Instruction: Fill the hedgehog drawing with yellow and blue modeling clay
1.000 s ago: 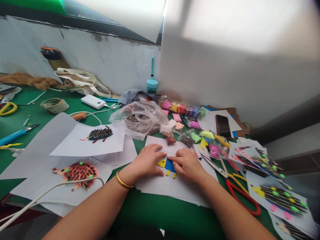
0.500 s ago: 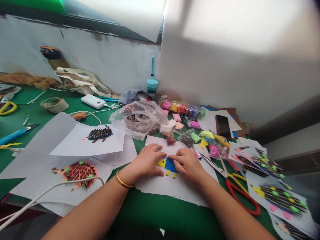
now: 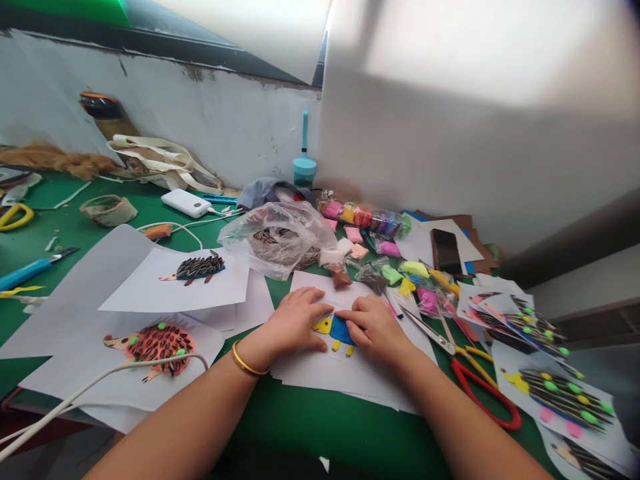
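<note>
On the stack of white paper [image 3: 305, 373] in front of me lies a flat clay hedgehog figure with a yellow face [image 3: 323, 326], a blue body [image 3: 341, 331] and yellow feet. My left hand [image 3: 300, 320] rests on the sheet to the left of the figure, its fingers spread around the yellow face. From the right, my right hand [image 3: 373, 327] reaches over the blue body with the index finger stretched onto its upper edge. That hand covers the right end of the body. No object shows in either hand.
Scissors with red handles [image 3: 485, 393] lie to the right, beside finished seed hedgehog pictures [image 3: 565, 393]. Behind the paper are clay packets [image 3: 390, 273] and a plastic bag of sunflower seeds [image 3: 280, 240]. More hedgehog pictures [image 3: 150, 347] and a white cable [image 3: 100, 380] lie left.
</note>
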A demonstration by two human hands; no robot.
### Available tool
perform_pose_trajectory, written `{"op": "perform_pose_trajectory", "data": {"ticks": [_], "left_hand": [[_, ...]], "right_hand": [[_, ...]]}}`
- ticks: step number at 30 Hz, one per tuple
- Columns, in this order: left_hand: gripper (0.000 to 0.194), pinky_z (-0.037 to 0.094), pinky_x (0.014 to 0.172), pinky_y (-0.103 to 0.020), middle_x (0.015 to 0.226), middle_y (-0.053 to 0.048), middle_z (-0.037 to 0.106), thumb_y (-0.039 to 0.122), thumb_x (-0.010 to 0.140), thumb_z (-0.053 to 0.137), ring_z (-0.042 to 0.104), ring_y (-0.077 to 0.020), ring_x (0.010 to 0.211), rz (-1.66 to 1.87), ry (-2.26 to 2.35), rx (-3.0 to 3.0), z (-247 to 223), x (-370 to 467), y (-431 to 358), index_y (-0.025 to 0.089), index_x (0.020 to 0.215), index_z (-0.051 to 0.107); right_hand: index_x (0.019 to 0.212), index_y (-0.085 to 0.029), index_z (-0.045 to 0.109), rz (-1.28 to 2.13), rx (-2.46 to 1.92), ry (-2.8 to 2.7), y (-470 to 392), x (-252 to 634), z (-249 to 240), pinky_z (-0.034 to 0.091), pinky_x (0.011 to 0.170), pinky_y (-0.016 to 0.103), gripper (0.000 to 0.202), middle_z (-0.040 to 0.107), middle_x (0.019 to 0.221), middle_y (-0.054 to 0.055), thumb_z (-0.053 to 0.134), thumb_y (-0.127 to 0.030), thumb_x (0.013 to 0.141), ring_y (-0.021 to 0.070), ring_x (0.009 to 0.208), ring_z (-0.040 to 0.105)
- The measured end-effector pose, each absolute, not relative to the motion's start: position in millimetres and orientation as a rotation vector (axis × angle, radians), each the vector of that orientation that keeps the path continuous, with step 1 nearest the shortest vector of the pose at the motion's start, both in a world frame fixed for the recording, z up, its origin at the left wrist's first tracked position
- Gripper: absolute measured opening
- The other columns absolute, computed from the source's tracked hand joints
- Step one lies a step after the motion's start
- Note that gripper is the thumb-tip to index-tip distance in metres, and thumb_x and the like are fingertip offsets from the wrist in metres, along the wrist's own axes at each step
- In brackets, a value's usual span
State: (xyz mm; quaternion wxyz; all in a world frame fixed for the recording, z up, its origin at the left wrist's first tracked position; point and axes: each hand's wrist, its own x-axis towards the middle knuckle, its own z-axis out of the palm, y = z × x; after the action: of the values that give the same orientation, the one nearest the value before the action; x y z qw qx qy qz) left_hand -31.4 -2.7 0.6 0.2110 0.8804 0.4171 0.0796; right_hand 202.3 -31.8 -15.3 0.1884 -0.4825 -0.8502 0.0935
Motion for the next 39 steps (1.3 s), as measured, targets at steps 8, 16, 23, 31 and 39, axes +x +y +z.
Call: {"op": "perform_pose_trajectory", "data": {"ticks": [8, 16, 23, 31, 39], "left_hand": [[0.080, 0.031, 0.113, -0.050, 0.146, -0.010, 0.046, 0.050, 0.055, 0.087, 0.038, -0.0351, 0.136, 0.238, 1.149, 2.473, -2, -32, -2, 0.031, 0.128, 0.061], [0.080, 0.032, 0.113, -0.049, 0.145, -0.010, 0.046, 0.050, 0.055, 0.088, 0.039, -0.0346, 0.135, 0.248, 1.143, 2.487, -2, -32, -2, 0.031, 0.128, 0.061], [0.080, 0.032, 0.113, -0.050, 0.145, -0.010, 0.046, 0.050, 0.055, 0.088, 0.039, -0.0357, 0.136, 0.242, 1.150, 2.475, -1, -32, -3, 0.030, 0.127, 0.062], [0.079, 0.033, 0.113, -0.050, 0.144, -0.009, 0.047, 0.050, 0.055, 0.088, 0.040, -0.0346, 0.135, 0.247, 1.152, 2.486, -2, -31, -2, 0.031, 0.127, 0.062], [0.080, 0.032, 0.113, -0.051, 0.146, -0.010, 0.046, 0.052, 0.055, 0.087, 0.037, -0.0351, 0.137, 0.228, 1.159, 2.488, -3, -32, -2, 0.031, 0.128, 0.061]], "right_hand": [[0.109, -0.032, 0.074, 0.221, -1.209, -2.469, -39, 203, -11, 0.031, 0.079, 0.037, 0.030, 0.059, 0.086, 0.004, 0.058, -0.022, 0.086, 0.0192, 0.083, 0.050], [0.109, -0.031, 0.074, 0.129, -1.267, -2.475, -38, 198, -15, 0.029, 0.079, 0.036, 0.029, 0.060, 0.085, 0.004, 0.060, -0.021, 0.086, 0.0193, 0.083, 0.049], [0.111, -0.029, 0.074, 0.140, -1.248, -2.436, -37, 200, -17, 0.029, 0.078, 0.035, 0.029, 0.059, 0.085, 0.003, 0.058, -0.022, 0.088, 0.0185, 0.083, 0.048], [0.114, -0.031, 0.073, 0.106, -1.305, -2.466, -38, 194, -16, 0.028, 0.078, 0.037, 0.031, 0.059, 0.084, 0.003, 0.059, -0.022, 0.087, 0.0194, 0.085, 0.048], [0.114, -0.029, 0.073, 0.159, -1.294, -2.374, -35, 200, -18, 0.030, 0.076, 0.035, 0.032, 0.058, 0.084, 0.004, 0.056, -0.021, 0.088, 0.0192, 0.084, 0.048]]}}
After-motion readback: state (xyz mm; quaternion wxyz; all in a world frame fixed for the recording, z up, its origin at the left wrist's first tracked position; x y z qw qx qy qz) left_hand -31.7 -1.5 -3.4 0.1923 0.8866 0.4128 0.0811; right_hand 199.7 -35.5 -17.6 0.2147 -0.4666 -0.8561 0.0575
